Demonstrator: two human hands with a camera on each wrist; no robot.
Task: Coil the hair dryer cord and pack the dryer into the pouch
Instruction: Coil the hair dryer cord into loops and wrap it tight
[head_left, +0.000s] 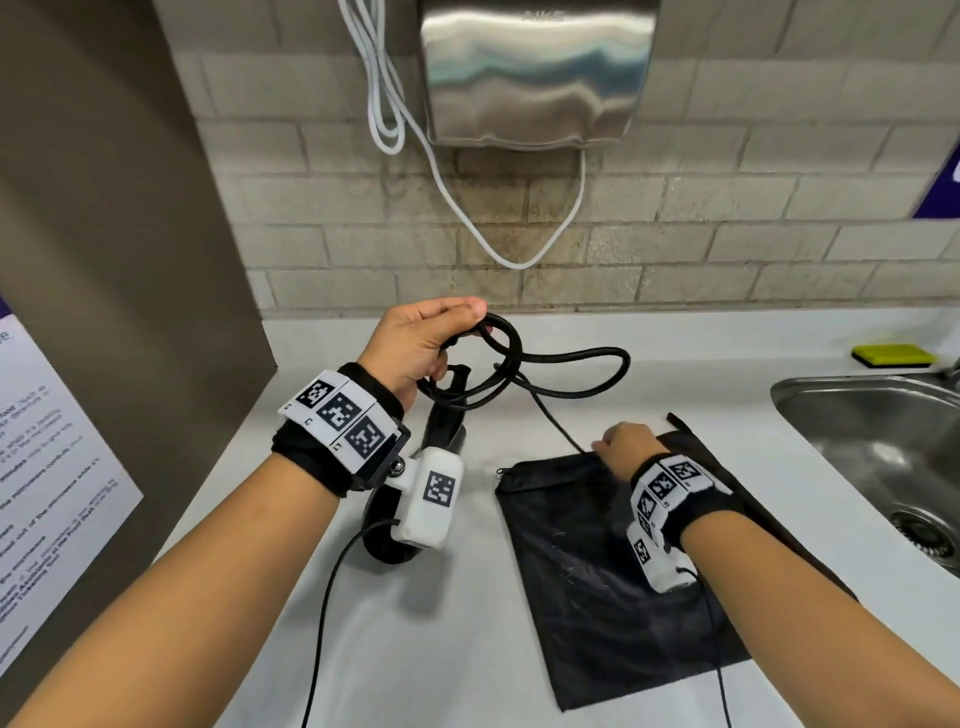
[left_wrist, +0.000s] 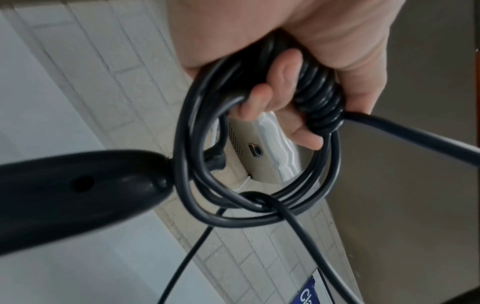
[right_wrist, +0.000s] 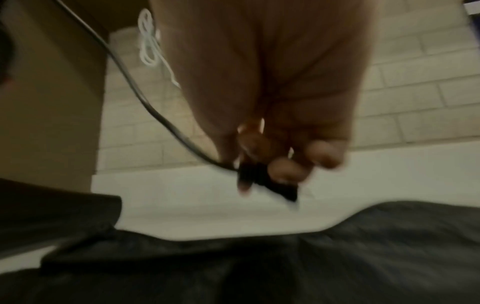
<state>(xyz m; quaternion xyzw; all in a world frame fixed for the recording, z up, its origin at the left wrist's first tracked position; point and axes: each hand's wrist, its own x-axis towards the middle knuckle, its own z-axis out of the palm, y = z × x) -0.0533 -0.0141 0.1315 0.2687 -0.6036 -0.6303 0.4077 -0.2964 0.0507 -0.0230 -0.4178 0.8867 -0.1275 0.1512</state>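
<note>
My left hand (head_left: 428, 345) is raised above the white counter and grips several loops of the black dryer cord (head_left: 566, 358). The left wrist view shows its fingers (left_wrist: 262, 98) curled through the coil (left_wrist: 259, 207), with the dryer's handle (left_wrist: 78, 189) hanging beside it. The black hair dryer (head_left: 441, 421) sits mostly hidden under my left wrist. A straight run of cord leads down to my right hand (head_left: 618, 447), which pinches the black plug end (right_wrist: 267, 179) just above the flat black pouch (head_left: 613, 571). The pouch (right_wrist: 285, 267) lies on the counter, with its opening towards the wall.
A steel sink (head_left: 883, 441) is set in the counter at right, with a yellow sponge (head_left: 891, 356) behind it. A metal hand dryer (head_left: 535, 73) with a white cable (head_left: 514, 260) hangs on the brick wall. A brown panel (head_left: 104, 234) closes the left side.
</note>
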